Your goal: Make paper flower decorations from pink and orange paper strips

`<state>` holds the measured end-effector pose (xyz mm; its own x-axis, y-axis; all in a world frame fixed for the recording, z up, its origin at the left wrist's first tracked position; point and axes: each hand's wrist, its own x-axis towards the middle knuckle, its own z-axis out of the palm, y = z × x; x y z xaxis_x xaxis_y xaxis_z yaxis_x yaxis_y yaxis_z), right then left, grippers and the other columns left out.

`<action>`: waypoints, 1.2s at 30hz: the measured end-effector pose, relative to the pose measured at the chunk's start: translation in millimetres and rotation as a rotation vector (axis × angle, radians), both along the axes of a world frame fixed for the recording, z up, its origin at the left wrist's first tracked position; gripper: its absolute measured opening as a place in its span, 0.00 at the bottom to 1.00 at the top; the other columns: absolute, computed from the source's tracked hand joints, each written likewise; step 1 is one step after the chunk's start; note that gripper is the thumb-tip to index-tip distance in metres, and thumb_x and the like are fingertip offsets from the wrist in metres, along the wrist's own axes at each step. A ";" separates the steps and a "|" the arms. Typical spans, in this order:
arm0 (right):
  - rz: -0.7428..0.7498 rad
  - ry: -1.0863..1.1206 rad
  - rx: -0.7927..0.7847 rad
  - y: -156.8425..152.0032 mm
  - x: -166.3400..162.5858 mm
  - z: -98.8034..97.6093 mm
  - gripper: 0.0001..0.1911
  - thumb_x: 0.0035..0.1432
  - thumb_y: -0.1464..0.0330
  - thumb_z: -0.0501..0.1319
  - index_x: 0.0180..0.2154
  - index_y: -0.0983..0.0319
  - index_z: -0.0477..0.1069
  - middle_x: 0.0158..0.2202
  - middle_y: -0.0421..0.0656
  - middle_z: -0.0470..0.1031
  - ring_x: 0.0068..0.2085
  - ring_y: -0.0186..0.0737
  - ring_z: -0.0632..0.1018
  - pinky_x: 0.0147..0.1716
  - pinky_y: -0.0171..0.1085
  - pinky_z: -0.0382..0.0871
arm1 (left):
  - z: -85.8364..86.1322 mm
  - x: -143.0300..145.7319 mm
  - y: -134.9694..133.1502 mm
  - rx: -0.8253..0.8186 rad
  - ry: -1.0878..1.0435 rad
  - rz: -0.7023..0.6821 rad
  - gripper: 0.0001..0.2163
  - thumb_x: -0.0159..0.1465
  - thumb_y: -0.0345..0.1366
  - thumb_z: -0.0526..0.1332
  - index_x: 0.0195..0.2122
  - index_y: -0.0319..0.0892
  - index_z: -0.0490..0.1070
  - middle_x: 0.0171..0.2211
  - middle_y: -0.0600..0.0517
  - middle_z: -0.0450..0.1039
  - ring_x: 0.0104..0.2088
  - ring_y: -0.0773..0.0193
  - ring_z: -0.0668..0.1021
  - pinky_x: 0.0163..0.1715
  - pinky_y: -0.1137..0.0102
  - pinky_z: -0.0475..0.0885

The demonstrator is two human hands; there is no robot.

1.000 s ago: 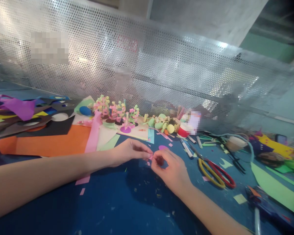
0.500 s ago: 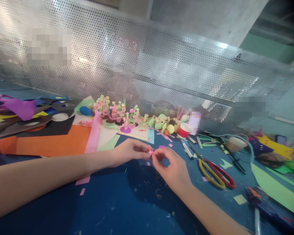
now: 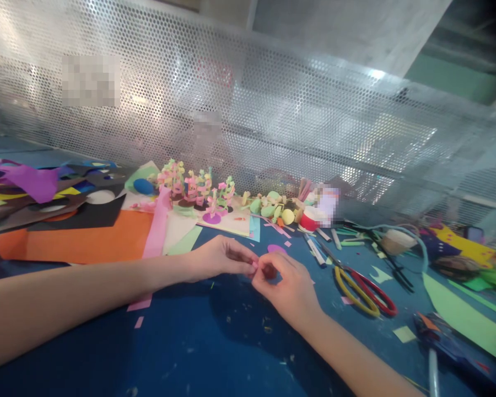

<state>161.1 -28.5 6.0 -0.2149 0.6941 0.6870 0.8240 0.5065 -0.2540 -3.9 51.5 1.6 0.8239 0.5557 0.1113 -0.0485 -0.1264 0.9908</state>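
Note:
Between the fingertips of both hands is a tiny pink paper piece (image 3: 255, 264), mostly hidden by the fingers. My left hand (image 3: 225, 256) pinches it from the left, and my right hand (image 3: 287, 281) closes on it from the right with thumb and forefinger. Just behind my right hand lies a purple paper disc (image 3: 276, 249). Beyond the hands stand several small paper decorations (image 3: 198, 187) in pink, yellow and green, one on a purple round base (image 3: 211, 218).
Scissors (image 3: 366, 289) with one yellow and one red handle lie right of my hands, near a marker (image 3: 315, 251). A glue gun (image 3: 458, 353) rests at the lower right. Orange paper (image 3: 91, 237) and dark scraps lie left. A perforated metal screen (image 3: 273, 110) rises behind.
My fingertips have drawn closer together around the pink piece, which now shows less. My right hand has shifted slightly left, exposing more of the purple disc.

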 end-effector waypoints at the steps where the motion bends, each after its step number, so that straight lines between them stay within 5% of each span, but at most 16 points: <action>1: 0.005 0.004 -0.005 0.4 0.6 -0.3 0.05 0.48 0.75 0.56 0.27 0.60 0.66 0.22 0.38 0.68 0.24 0.33 0.70 0.24 0.32 0.64 | 0.8 0.0 -0.2 0.008 -0.006 0.000 0.13 0.52 0.38 0.65 0.39 0.41 0.75 0.34 0.50 0.77 0.35 0.64 0.76 0.40 0.70 0.69; 18: 0.047 0.144 -0.053 3.2 4.0 -3.2 0.05 0.53 0.75 0.56 0.30 0.60 0.67 0.27 0.38 0.71 0.27 0.33 0.73 0.30 0.32 0.69 | -1.6 2.9 1.5 -0.053 -0.137 0.068 0.10 0.51 0.32 0.66 0.33 0.39 0.66 0.31 0.53 0.72 0.33 0.68 0.74 0.39 0.69 0.67; 29: -0.023 0.225 -0.089 5.7 7.9 -4.5 0.04 0.55 0.70 0.57 0.34 0.59 0.69 0.31 0.40 0.75 0.30 0.36 0.76 0.34 0.35 0.71 | 0.9 2.4 0.8 0.006 -0.136 0.086 0.09 0.53 0.32 0.65 0.34 0.38 0.67 0.32 0.52 0.72 0.34 0.68 0.74 0.42 0.67 0.67; 36: 0.059 0.196 -0.088 4.8 5.5 -3.4 0.04 0.55 0.72 0.56 0.33 0.59 0.69 0.30 0.39 0.74 0.30 0.35 0.75 0.33 0.34 0.70 | -0.7 2.8 1.1 0.007 -0.130 0.057 0.09 0.53 0.31 0.65 0.33 0.38 0.67 0.32 0.52 0.72 0.34 0.68 0.75 0.42 0.66 0.67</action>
<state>166.6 -23.7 2.6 -0.1252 0.7432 0.6572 0.7241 0.5213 -0.4515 -1.1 52.6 1.0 0.7693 0.6003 0.2187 -0.1687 -0.1392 0.9758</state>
